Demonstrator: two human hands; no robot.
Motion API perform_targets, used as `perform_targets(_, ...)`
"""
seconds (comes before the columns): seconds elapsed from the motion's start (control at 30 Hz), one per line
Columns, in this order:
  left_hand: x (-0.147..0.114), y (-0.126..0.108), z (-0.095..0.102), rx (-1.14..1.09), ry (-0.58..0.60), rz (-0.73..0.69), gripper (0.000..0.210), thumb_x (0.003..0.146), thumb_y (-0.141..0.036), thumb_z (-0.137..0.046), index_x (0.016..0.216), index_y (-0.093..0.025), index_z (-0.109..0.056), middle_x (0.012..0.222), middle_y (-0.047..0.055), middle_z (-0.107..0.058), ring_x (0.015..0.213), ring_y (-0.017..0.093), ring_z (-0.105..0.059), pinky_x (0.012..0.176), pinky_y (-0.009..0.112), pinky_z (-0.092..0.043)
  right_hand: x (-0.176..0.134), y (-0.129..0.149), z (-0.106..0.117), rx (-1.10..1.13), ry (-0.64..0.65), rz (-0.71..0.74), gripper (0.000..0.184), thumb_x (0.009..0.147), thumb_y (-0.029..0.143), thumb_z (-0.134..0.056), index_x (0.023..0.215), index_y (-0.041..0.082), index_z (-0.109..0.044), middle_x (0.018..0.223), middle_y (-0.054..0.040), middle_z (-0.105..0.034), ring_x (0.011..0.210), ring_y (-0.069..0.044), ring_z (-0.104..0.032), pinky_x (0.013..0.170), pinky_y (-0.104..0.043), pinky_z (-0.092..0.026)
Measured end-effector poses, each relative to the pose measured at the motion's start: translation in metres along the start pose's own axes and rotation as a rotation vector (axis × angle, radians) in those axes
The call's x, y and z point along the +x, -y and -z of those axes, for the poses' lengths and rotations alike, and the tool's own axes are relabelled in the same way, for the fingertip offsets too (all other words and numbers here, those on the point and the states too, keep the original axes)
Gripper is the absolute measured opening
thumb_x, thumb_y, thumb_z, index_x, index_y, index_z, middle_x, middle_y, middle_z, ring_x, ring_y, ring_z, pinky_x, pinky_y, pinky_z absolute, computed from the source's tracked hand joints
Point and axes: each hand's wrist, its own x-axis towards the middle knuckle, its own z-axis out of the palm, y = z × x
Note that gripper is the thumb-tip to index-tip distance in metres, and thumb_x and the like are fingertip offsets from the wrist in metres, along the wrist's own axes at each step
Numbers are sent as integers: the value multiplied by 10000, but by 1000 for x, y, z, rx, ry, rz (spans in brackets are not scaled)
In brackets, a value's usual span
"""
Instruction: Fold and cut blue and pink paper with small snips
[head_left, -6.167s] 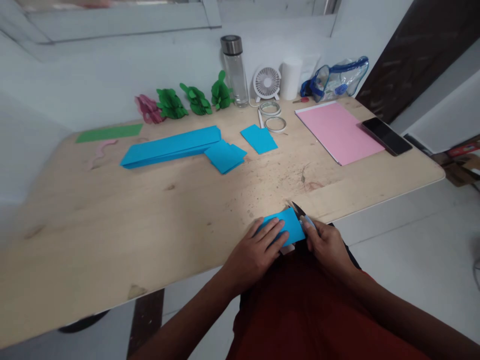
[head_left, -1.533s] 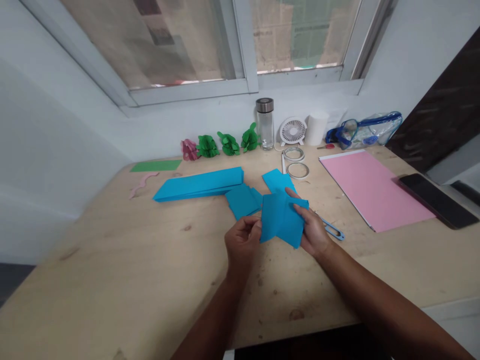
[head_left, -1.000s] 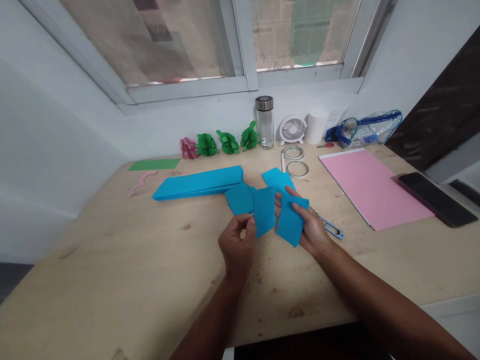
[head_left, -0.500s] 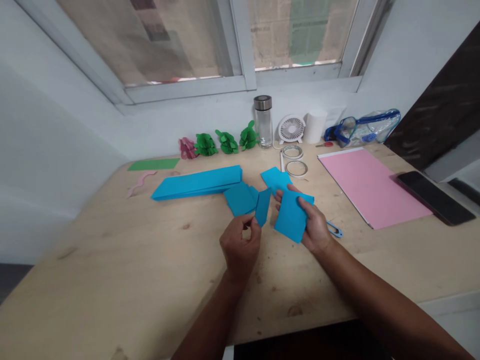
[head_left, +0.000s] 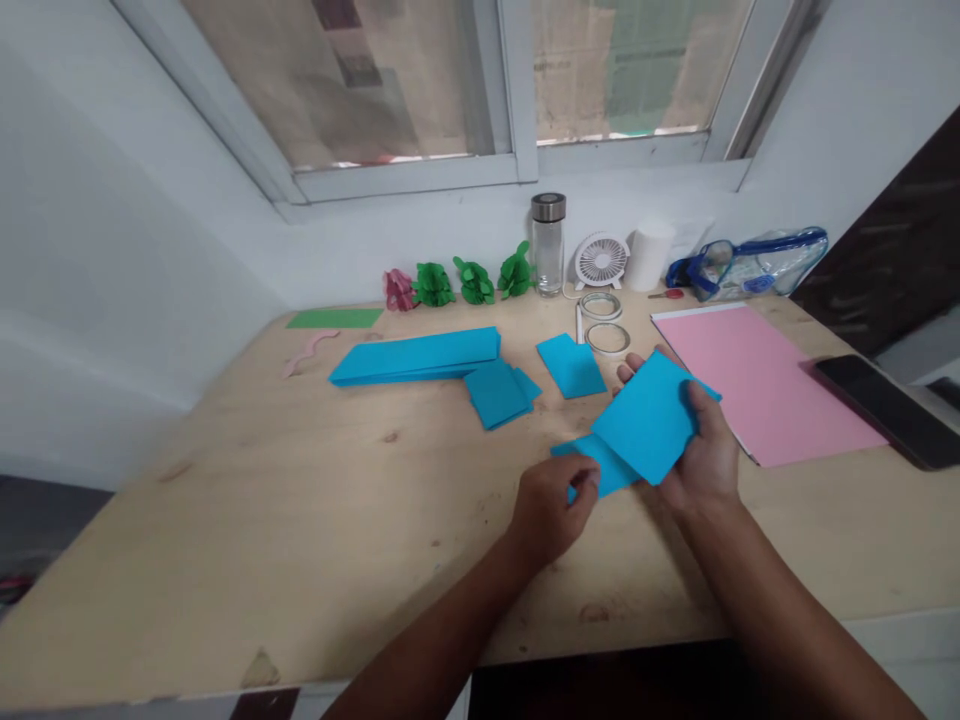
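My right hand (head_left: 709,455) grips a blue paper rectangle (head_left: 649,415), its thumb on top and fingers beneath; whether several sheets lie together there I cannot tell. Pinched in my left hand (head_left: 555,505) is a second blue paper piece (head_left: 611,468), which runs partly under the one in my right hand. Beyond them another blue paper rectangle (head_left: 571,366) lies flat on the wooden table (head_left: 360,530). To its left is a small pile of cut blue pieces (head_left: 496,395), touching a stack of long blue paper strips (head_left: 420,352).
Pink paper (head_left: 772,390) lies at the right, with a black phone (head_left: 881,410) over its edge. Tape rolls (head_left: 607,338), a small fan (head_left: 602,262), a glass bottle (head_left: 549,250), red-handled scissors (head_left: 667,294), a clear pouch (head_left: 765,265) and green paper shapes (head_left: 475,281) stand along the back.
Both hands have moved right across the view. The left hand's narrow-looking blue piece now lies partly beneath the right hand's paper. The blue cutter near my right hand is now hidden.
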Motion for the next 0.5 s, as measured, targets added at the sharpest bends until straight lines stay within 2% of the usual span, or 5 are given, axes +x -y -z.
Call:
perform_targets(0.1,5,0,7,-523,43,340,298,848,-358,-476,948,-143,-657,633,32,-635,546,136,-580,525,248,-460,-12,-20,2,24,-8,-84,445,858,406,-505,1285,286,-532,1098,-45,-705,1048,-258,-630,904,-467,-478)
perform_targets(0.17,8,-2,12,-731,42,468,357,804,-398,-537,1002,-126,-654,608,23,-616,525,137,-566,522,262,-470,-17,-34,5,37,-11,-124,484,846,415,-531,1312,287,-505,1079,-50,-709,1034,-265,-631,880,-471,-487)
perform_targets(0.33,12,-9,22,-845,9,607,393,671,-312,-666,1029,-149,-663,696,15,-641,531,113,-551,516,252,-472,-22,-53,11,47,-57,-121,513,830,398,-566,1327,295,-486,1107,-40,-690,1051,-254,-608,895,-467,-473)
perform_targets(0.4,14,-9,23,-844,7,615,421,672,-313,-676,1065,-164,-653,727,16,-650,529,110,-558,499,244,-466,-22,-54,14,28,-80,-117,520,817,392,-585,1320,296,-494,1124,-37,-679,1078,-250,-591,918,-462,-457)
perform_targets(0.5,16,-3,22,-755,31,585,417,693,-332,-679,1070,-157,-642,655,0,-629,482,99,-545,462,222,-437,-22,-51,19,-11,-105,-117,531,785,365,-626,1298,283,-518,1123,-42,-674,1096,-250,-573,934,-461,-440)
